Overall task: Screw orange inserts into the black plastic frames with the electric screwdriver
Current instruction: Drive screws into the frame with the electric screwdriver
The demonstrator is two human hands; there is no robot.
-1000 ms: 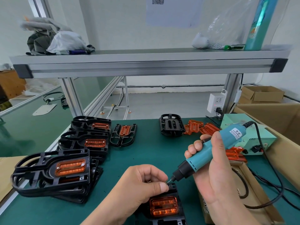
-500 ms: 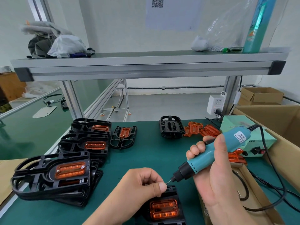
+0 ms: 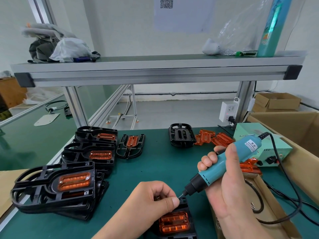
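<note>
Right hand [image 3: 226,190]: fingers and thumb wrapped round the teal electric screwdriver [image 3: 202,177]; tool slanted down to the left.
Bit tip: at the far corner of the black frame [image 3: 183,203], just beside the left thumb; contact cannot be told.
Left hand [image 3: 151,202]: fingers curled over the frame's far edge, thumb pressed on its corner.
Work piece: frame lies on the green worktop [image 3: 155,169] at the near edge of view, orange insert [image 3: 174,222] seated in it.
Left side: stacks of fitted frames [image 3: 51,188].
Far side: one empty frame [image 3: 181,135], with loose inserts [image 3: 214,138] beside it.
Right side: pale green power unit [image 3: 262,144], cardboard box [image 3: 269,192], black cord [image 3: 296,195].
Obstruction: the left hand covers the frame's left part; the lower picture edge cuts its near end.
</note>
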